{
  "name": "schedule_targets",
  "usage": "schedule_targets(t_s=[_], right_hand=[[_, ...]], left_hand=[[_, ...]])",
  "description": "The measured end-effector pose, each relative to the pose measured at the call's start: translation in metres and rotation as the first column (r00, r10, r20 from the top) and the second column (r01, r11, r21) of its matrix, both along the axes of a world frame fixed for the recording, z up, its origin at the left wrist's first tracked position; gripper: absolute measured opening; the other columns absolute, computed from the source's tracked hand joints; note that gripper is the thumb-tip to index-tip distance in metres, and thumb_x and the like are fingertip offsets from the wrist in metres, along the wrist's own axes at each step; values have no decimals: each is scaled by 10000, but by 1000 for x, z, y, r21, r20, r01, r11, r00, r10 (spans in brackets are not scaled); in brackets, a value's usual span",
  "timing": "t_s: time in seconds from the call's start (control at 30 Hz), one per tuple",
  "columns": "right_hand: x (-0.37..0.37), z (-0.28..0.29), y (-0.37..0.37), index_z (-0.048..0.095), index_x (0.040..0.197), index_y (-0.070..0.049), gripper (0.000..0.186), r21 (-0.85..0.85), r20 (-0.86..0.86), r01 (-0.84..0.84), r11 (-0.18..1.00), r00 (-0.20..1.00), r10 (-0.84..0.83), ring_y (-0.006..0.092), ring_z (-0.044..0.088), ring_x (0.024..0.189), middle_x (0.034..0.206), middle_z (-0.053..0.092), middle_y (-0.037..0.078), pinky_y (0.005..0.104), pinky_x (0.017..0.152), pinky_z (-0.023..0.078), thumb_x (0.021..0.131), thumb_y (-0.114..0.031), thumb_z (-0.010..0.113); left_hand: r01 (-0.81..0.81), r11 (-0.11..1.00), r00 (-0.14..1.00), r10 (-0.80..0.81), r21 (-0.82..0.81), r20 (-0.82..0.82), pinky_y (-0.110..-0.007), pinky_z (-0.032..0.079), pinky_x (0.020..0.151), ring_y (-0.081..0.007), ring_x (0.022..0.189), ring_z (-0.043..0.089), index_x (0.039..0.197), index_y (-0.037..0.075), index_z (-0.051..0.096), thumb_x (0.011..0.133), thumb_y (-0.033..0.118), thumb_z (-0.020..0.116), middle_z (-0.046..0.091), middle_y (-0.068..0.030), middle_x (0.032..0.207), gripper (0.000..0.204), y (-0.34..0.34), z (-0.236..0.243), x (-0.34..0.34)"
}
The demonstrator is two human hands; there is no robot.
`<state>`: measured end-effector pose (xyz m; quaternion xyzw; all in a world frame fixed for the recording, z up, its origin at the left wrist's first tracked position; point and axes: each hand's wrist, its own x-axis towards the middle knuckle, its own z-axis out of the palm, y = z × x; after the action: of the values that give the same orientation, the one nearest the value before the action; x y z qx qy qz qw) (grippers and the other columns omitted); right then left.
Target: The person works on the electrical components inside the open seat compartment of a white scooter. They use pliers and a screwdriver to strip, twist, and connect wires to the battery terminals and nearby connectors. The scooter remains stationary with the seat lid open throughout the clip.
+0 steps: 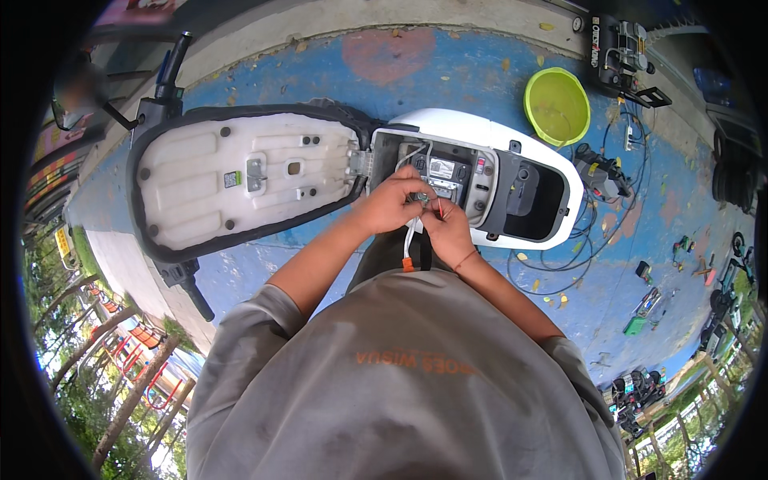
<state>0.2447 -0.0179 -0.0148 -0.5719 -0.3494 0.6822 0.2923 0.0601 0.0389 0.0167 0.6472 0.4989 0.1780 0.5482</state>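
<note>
My left hand [392, 204] and my right hand [450, 232] meet over the open compartment of a white scooter [460, 124]. Both are closed in a pinch on thin wires [424, 198], where small green, red and white bits show between the fingertips. How the wires join is too small to make out. A white cable [410, 240] hangs below my fingers and ends in an orange connector [408, 264] against my shirt. Behind the hands, a box with a white label [442, 168] sits inside the compartment, partly hidden by my fingers.
The scooter's seat [192, 180] is flipped open to the left, underside up. A storage well [552, 200] lies to the right. On the blue floor are a yellow-green basin [558, 120], a compressor [616, 52], a black machine [604, 176], looped hoses [588, 260] and scattered tools [644, 304].
</note>
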Motion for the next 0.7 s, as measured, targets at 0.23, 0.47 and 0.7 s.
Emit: schedule_targets(t_s=[0.23, 0.47, 0.7], right_hand=[[7, -7, 13, 587, 930, -72, 100, -13, -134, 23, 1000, 991, -24, 18, 385, 592, 802, 613, -41, 232, 514, 284, 1021, -98, 555], [7, 14, 16, 587, 1033, -35, 69, -133, -188, -61, 989, 982, 36, 69, 512, 648, 817, 690, 41, 241, 592, 383, 1048, -83, 540], [3, 21, 20, 644, 1006, -31, 107, -162, -222, 6, 987, 974, -43, 46, 507, 630, 807, 687, 18, 225, 575, 391, 1054, -115, 600]], left_hand=[[340, 928, 940, -329, 154, -95, -434, 440, 972, -328, 1101, 514, 1047, 89, 694, 824, 63, 712, 652, -72, 1138, 225, 47, 1, -12], [301, 948, 949, -309, -105, -65, -394, 523, 874, -261, 1042, 594, 1064, 92, 727, 992, 192, 685, 685, -59, 1020, 131, 43, -17, -27], [71, 823, 993, -114, -563, -42, -327, 516, 921, -146, 963, 668, 1047, 46, 763, 948, 143, 761, 763, -48, 979, 139, 63, 28, -19]])
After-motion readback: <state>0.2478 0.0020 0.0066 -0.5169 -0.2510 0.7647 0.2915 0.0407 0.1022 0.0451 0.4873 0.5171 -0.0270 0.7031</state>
